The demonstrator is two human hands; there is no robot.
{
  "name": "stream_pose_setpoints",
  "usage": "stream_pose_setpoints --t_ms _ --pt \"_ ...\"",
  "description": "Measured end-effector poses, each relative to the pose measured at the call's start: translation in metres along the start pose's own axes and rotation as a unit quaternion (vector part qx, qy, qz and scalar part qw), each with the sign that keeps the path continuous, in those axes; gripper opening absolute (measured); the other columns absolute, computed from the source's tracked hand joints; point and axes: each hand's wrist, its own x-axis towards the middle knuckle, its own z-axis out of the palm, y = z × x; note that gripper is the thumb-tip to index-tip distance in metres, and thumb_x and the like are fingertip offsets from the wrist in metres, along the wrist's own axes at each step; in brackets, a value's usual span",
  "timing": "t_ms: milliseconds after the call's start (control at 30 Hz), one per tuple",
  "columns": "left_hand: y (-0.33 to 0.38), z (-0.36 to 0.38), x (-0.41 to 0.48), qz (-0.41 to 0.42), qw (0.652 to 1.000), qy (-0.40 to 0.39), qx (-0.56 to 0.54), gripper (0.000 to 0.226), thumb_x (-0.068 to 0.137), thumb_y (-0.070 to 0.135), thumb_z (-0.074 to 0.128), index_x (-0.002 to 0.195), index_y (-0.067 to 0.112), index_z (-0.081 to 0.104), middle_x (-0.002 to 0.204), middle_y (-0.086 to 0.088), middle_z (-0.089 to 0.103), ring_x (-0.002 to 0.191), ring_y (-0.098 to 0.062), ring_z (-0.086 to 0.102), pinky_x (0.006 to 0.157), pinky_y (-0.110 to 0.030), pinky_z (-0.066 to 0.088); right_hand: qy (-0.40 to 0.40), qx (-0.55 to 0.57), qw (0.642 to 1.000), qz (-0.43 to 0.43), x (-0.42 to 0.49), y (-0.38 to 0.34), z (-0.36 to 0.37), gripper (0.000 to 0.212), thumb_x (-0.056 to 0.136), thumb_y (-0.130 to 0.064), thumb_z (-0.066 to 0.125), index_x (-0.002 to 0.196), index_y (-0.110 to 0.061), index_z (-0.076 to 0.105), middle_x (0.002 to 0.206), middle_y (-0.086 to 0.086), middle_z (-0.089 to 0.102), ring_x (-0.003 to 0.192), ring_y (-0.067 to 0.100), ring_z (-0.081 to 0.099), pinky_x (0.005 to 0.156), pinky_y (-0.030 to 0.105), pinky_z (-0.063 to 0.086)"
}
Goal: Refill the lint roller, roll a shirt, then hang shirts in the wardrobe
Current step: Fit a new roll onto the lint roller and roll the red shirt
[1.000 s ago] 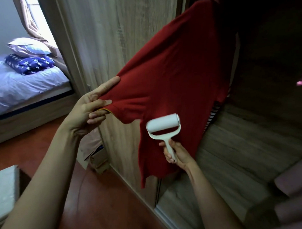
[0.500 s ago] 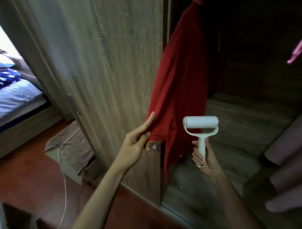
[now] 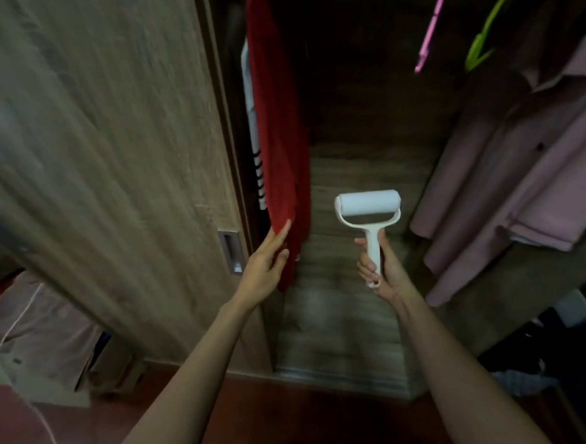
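While your left hand [image 3: 264,261] lies with near-straight fingers against the lower edge of the red shirt [image 3: 276,122], your right hand [image 3: 384,268] is curled tight round the handle of the lint roller [image 3: 367,207]. The roller's roll end points up, just right of the fabric and not touching it. Red shirt hangs at the left of the open wardrobe [image 3: 346,173], beside the door [image 3: 117,161]. Pink shirts [image 3: 516,180] hang at right.

One lint roller [image 3: 368,216]: frame and handle were smooth white plastic, the roll matt white paper. One red shirt [image 3: 278,122]: matt cloth. The wardrobe door [image 3: 116,145] showed matt wood grain; its recessed pull [image 3: 231,254] looked dull metal. Several pink shirts [image 3: 516,180]: smooth cloth.
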Motion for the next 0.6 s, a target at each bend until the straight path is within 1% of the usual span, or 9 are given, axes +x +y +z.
stream_pose_setpoints --t_ms 67,133,233,300,367,400,500,533,600 --pt "-0.01 0.008 -0.004 -0.014 1.0 -0.011 0.014 0.055 0.1 0.011 0.049 0.15 0.029 0.034 0.157 0.004 0.03 0.145 -0.005 0.024 0.119 -0.037 0.027 0.017 -0.006 1.0 -0.003 -0.009 0.002 -0.005 0.057 0.063 -0.062 0.069 0.089 -0.012 0.063 0.039 -0.003 0.038 0.026 0.006 0.03 0.029 0.017 0.018" --pt "-0.014 0.017 -0.01 -0.034 0.999 -0.009 0.016 0.05 0.099 0.013 0.051 0.146 0.027 0.042 0.153 -0.001 0.04 0.14 -0.011 0.038 0.116 -0.037 0.034 0.038 -0.007 0.999 -0.01 -0.02 0.005 -0.012 0.054 0.064 -0.062 0.067 0.087 -0.013 0.067 0.039 -0.003 0.038 0.027 0.006 0.03 0.029 0.017 0.018" --pt "-0.015 0.032 -0.018 -0.032 0.999 0.019 0.017 0.039 0.095 0.013 0.059 0.134 0.015 0.057 0.135 -0.003 0.059 0.125 -0.016 0.055 0.107 -0.035 0.044 0.078 -0.005 0.997 -0.02 -0.043 0.012 -0.026 0.057 0.062 -0.064 0.07 0.086 -0.013 0.068 0.039 -0.003 0.038 0.026 0.005 0.03 0.03 0.016 0.018" --pt "-0.011 0.044 -0.022 -0.012 0.999 0.026 0.025 0.034 0.091 0.013 0.066 0.124 0.013 0.063 0.121 -0.003 0.065 0.112 -0.018 0.063 0.098 -0.028 0.047 0.103 -0.004 0.994 -0.029 -0.062 0.017 -0.038 0.059 0.061 -0.065 0.072 0.087 -0.013 0.069 0.04 -0.002 0.038 0.027 0.005 0.031 0.032 0.016 0.016" --pt "-0.003 0.056 -0.025 0.005 0.999 0.013 0.037 0.033 0.088 0.012 0.069 0.121 0.012 0.065 0.113 -0.001 0.066 0.104 -0.016 0.063 0.091 -0.02 0.046 0.12 0.002 0.992 -0.037 -0.088 0.021 -0.05 0.058 0.061 -0.066 0.074 0.086 -0.014 0.071 0.041 -0.002 0.039 0.026 0.005 0.031 0.031 0.016 0.017" --pt "0.003 0.063 -0.028 0.012 0.999 0.002 0.039 0.034 0.087 0.01 0.07 0.12 0.011 0.065 0.112 0.0 0.065 0.102 -0.015 0.063 0.09 -0.019 0.045 0.13 0.009 0.991 -0.041 -0.103 0.022 -0.056 0.059 0.06 -0.065 0.075 0.086 -0.013 0.071 0.041 -0.001 0.039 0.026 0.005 0.031 0.029 0.015 0.019" --pt "0.028 0.09 -0.038 0.04 0.998 -0.046 0.024 0.033 0.088 0.006 0.067 0.121 0.011 0.064 0.112 -0.001 0.065 0.096 -0.013 0.062 0.084 -0.014 0.044 0.164 0.036 0.985 -0.05 -0.157 0.025 -0.075 0.061 0.058 -0.063 0.078 0.086 -0.009 0.07 0.039 0.0 0.04 0.025 0.006 0.031 0.027 0.015 0.026" --pt "0.038 0.102 -0.043 0.042 0.997 -0.063 0.009 0.032 0.089 0.006 0.066 0.121 0.012 0.063 0.112 0.0 0.065 0.095 -0.011 0.061 0.083 -0.013 0.044 0.174 0.046 0.982 -0.058 -0.177 0.026 -0.081 0.06 0.059 -0.062 0.077 0.085 -0.008 0.071 0.039 0.0 0.04 0.025 0.006 0.031 0.027 0.015 0.027" --pt "0.061 0.131 -0.055 0.038 0.993 -0.105 -0.025 0.03 0.091 0.006 0.063 0.12 0.013 0.063 0.115 0.001 0.064 0.094 -0.005 0.061 0.084 -0.016 0.046 0.19 0.065 0.976 -0.081 -0.221 0.027 -0.094 0.056 0.064 -0.06 0.076 0.085 -0.008 0.071 0.04 0.0 0.04 0.025 0.007 0.031 0.027 0.016 0.026"
